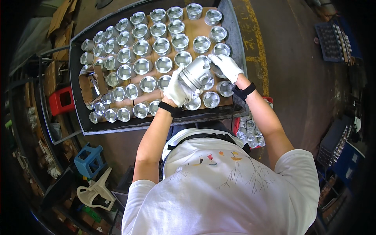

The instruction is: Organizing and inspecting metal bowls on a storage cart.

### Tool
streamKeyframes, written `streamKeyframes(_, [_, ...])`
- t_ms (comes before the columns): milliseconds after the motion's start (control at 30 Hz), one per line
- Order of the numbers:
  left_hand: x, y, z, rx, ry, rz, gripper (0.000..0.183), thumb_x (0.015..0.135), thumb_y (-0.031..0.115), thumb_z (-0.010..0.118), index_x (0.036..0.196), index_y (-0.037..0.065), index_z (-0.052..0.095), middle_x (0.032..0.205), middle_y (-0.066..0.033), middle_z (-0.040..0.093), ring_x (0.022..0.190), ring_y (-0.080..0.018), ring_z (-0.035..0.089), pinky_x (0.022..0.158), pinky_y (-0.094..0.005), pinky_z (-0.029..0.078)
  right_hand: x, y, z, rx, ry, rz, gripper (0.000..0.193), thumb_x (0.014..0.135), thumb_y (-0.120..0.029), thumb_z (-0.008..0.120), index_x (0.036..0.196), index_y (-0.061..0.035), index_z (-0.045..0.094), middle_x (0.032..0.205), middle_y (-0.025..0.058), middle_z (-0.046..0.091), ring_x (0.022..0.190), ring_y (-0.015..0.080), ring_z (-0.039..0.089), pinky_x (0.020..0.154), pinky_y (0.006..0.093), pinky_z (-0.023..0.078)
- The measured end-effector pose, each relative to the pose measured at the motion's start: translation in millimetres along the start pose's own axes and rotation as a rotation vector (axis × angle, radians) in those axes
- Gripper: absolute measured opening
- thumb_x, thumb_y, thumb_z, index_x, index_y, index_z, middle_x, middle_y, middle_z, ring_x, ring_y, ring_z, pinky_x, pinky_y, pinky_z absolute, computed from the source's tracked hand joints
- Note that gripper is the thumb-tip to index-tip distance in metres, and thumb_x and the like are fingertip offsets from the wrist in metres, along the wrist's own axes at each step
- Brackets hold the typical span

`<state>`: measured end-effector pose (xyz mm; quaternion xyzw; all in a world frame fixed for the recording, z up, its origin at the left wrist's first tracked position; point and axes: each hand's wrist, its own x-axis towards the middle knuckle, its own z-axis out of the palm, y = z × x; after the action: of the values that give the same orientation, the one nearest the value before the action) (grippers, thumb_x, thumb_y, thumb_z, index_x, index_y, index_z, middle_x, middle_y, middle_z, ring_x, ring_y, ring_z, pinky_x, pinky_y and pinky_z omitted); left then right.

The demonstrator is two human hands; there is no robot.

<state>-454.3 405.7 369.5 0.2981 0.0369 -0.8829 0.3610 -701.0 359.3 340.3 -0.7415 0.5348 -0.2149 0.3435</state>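
Note:
My left hand [178,88], in a white glove, is wrapped round a silver metal piston [196,73]. The piston is tilted over the crate, its ringed end toward the lower left and its pin hole showing. My right hand [227,67], also gloved, is beside the piston's upper right end, fingers stretched out and palm down. Whether its fingertips touch the held piston or one beneath is unclear. Just beyond that hand stands another piston [221,49]. Rows of similar pistons, such as one [163,64] left of my hands, stand on brown cardboard [190,33], partly hidden by my hands.
A dark metal crate [236,43] walls in the pistons. Inside its left part is a small cardboard box [89,88]. A red bin [269,100] of metal parts sits by my right side. Lower left are a blue stool [90,160] and a white chair [96,192].

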Motion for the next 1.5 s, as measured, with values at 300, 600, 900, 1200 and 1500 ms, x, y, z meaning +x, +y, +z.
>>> streamKeyframes(300, [-0.7, 8.5, 4.4, -0.022, -0.053, 0.012, 0.045, 0.098, 0.042, 0.048, 0.128, 0.01, 0.055, 0.118, -0.0096, 0.065, 0.102, -0.0275, 0.066, 0.075, -0.0432, 0.059, -5.6, -11.4, 24.1, 0.86, -0.315, 0.4, 0.031, 0.095, -0.017, 0.062, 0.121, -0.0018, 0.064, 0.112, 0.0034, 0.069, 0.099, 0.0122, 0.061, 0.087, 0.0277, 0.049])
streamKeyframes(600, [9.9, 0.2, -11.0, 0.138, -0.07, 0.142, 0.049, 0.093, 0.02, 0.061, 0.136, 0.005, 0.042, 0.13, -0.0141, 0.057, 0.113, -0.0272, 0.062, 0.085, -0.0435, 0.058, -9.8, -13.5, 29.9, 1.154, -0.246, 0.793, 0.026, 0.099, -0.012, 0.05, 0.117, -0.005, 0.067, 0.1, 0.0026, 0.07, 0.086, 0.0138, 0.066, 0.075, 0.0284, 0.054])
streamKeyframes(900, [14.9, -15.1, -14.6, 0.493, -0.066, 0.311, 0.073, 0.077, -0.008, 0.066, 0.14, 0.009, 0.033, 0.13, -0.0096, 0.051, 0.115, -0.0219, 0.058, 0.089, -0.0368, 0.056, -10.2, 10.1, 25.8, 1.032, -0.252, 0.723, 0.025, 0.097, -0.012, 0.052, 0.116, -0.0031, 0.066, 0.099, 0.0026, 0.069, 0.086, 0.0119, 0.062, 0.074, 0.0259, 0.05])
streamKeyframes(1200, [-0.8, -27.3, 2.2, 0.407, -0.175, 0.289, 0.074, 0.075, -0.009, 0.066, 0.138, 0.012, 0.036, 0.13, -0.0096, 0.052, 0.114, -0.0224, 0.058, 0.089, -0.0359, 0.056, -12.4, 16.4, 17.2, 0.895, -0.281, 0.512, 0.026, 0.09, -0.027, 0.068, 0.11, -0.0109, 0.068, 0.079, -0.0066, 0.063, 0.059, 0.0044, 0.051, 0.046, 0.0225, 0.036])
streamKeyframes(1500, [10.0, -46.5, -17.5, 0.332, -0.228, 0.227, 0.053, 0.079, -0.005, 0.065, 0.129, 0.002, 0.052, 0.116, -0.0101, 0.064, 0.099, -0.019, 0.067, 0.086, -0.0311, 0.056, -22.1, 12.2, 2.1, 0.829, -0.275, 0.496, 0.018, 0.089, -0.021, 0.066, 0.104, -0.0111, 0.07, 0.081, -0.0071, 0.063, 0.065, 0.0036, 0.052, 0.052, 0.0217, 0.039])
